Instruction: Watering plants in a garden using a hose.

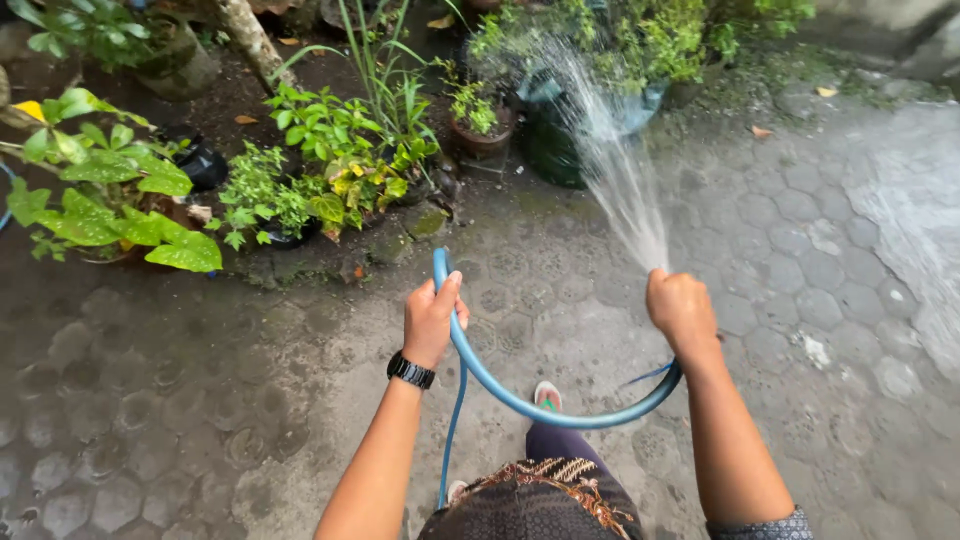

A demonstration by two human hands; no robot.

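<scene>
Out on the wet paved yard by the potted plants (330,160), my left hand (430,318) and right hand (682,310) are both wrapped tight round the blue hose (560,412), which loops between them while water sprays from my right fist.

Soft, even overcast daylight, no hard shadows; sharp centre, wide-angle bending at edges, faint sheen on wet paving (820,240).

A home garden yard. Potted plants (478,125) stand on bare soil (230,100). Wet hexagonal paving stones (790,260) cover the ground.
</scene>
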